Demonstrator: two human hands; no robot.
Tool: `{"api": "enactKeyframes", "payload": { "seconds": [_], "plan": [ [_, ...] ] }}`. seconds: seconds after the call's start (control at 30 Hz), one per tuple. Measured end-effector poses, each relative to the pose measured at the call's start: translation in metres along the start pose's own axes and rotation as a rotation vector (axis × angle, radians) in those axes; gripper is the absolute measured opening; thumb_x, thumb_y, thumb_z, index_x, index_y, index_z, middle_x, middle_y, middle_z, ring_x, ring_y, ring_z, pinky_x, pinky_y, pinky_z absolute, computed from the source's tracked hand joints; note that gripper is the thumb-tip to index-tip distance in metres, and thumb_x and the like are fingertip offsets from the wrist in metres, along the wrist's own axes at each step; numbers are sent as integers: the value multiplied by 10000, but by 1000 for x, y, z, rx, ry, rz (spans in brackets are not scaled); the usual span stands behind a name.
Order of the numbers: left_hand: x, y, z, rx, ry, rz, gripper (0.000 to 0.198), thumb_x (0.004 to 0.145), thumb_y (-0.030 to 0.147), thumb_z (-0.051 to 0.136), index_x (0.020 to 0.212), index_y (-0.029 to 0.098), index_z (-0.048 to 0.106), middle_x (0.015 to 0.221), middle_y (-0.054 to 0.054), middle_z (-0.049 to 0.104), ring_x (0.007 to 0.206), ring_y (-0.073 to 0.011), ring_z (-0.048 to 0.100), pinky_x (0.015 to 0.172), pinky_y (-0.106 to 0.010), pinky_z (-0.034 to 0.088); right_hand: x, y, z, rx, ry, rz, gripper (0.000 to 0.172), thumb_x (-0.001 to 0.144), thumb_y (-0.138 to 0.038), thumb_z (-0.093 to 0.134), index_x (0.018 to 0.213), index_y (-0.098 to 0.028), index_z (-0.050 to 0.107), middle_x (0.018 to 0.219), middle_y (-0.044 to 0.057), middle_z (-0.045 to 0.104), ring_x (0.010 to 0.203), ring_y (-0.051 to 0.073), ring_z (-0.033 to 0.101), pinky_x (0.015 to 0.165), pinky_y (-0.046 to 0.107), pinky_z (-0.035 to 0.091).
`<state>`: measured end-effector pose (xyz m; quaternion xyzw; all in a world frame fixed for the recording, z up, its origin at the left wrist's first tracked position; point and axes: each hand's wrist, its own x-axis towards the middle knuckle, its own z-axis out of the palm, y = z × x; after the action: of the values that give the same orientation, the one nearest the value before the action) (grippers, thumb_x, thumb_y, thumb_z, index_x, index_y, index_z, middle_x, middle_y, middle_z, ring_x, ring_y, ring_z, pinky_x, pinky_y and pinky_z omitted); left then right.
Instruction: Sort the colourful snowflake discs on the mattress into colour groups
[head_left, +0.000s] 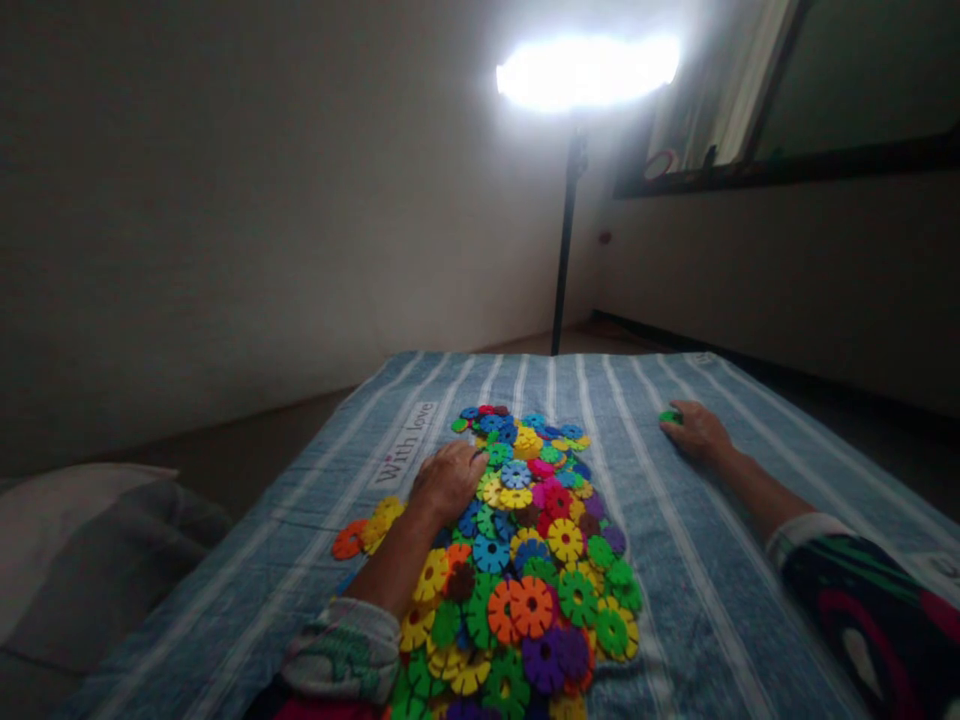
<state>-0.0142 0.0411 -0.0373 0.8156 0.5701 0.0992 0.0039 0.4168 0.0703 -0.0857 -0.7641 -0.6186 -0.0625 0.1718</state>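
Observation:
A long heap of colourful notched plastic discs, shaped like flowers, lies down the middle of the cloth. My left hand rests at the heap's left edge, its fingers curled in and touching the discs. What it may hold is hidden beneath the fingers. Off to the right, apart from the heap, my right hand pinches a green notched disc between thumb and fingers, low over the cloth.
A blue cloth with white stripes covers the table. Behind it a bright lamp stands on a black pole. Grey and pale fabric lies at the left. A window is at the upper right.

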Motion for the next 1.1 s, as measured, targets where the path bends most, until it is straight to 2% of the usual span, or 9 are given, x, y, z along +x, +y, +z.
{"api": "enactKeyframes", "payload": {
  "seconds": [0.1,0.2,0.33,0.5,0.63,0.77,0.87,0.97,1.1],
  "plan": [
    [0,0,0,-10,6,-21,326,972,346,330,891,192,606,1008,-76,638,993,-200,591,876,-316,437,-6,-4,-3,13,85,35,500,860,-335,525,1273,-59,578,1214,213,625,1128,288,582,922,345,443],
    [1,0,-1,-21,-1,-29,317,969,344,336,882,191,601,1014,-76,637,999,-199,588,887,-315,435,-20,-17,-11,52,127,0,444,855,-315,517,1222,-83,607,1157,195,648,1071,288,604,882,367,466],
    [2,1,-3,-39,-14,-20,304,968,330,334,871,195,588,1003,-72,637,1013,-196,584,918,-315,426,-54,-51,-26,243,28,-187,353,817,-291,568,1127,-148,659,1076,134,685,942,244,646,849,349,481],
    [3,0,-5,-81,-7,0,302,961,328,332,832,202,573,973,-67,640,1002,-197,585,926,-323,427,-102,-102,-42,518,-102,-413,248,823,-303,593,1034,-213,686,982,78,696,905,229,646,816,348,491],
    [4,-2,-3,-89,8,8,304,959,334,328,821,207,567,949,-59,641,988,-195,589,919,-321,434,-126,-138,-43,588,-125,-452,233,825,-295,623,1041,-220,663,995,71,667,910,219,621,786,329,485],
    [4,-3,-2,-68,11,23,307,963,330,321,826,207,566,959,-63,645,996,-191,590,916,-307,436,-141,-166,-41,537,-125,-496,213,800,-262,648,1007,-214,645,1005,81,632,919,224,587,791,337,476],
    [4,-2,-2,-57,5,21,305,964,330,323,832,205,568,966,-65,647,989,-190,592,909,-307,440,-155,-180,-41,510,-106,-554,198,801,-294,651,982,-213,648,1011,96,624,929,237,578,792,349,478],
    [5,-2,-2,-57,5,20,308,961,326,327,848,196,582,975,-72,647,999,-195,592,921,-315,436,-169,-188,-45,560,-98,-629,257,813,-354,649,1036,-226,649,1092,107,628,989,252,583,838,368,480],
    [6,-3,0,-71,9,16,310,959,325,331,860,198,597,991,-69,648,1031,-194,589,946,-314,426,-169,-186,-49,676,-150,-671,259,837,-368,637,1065,-245,649,1142,86,637,1001,228,605,841,341,490]
  ]
}}
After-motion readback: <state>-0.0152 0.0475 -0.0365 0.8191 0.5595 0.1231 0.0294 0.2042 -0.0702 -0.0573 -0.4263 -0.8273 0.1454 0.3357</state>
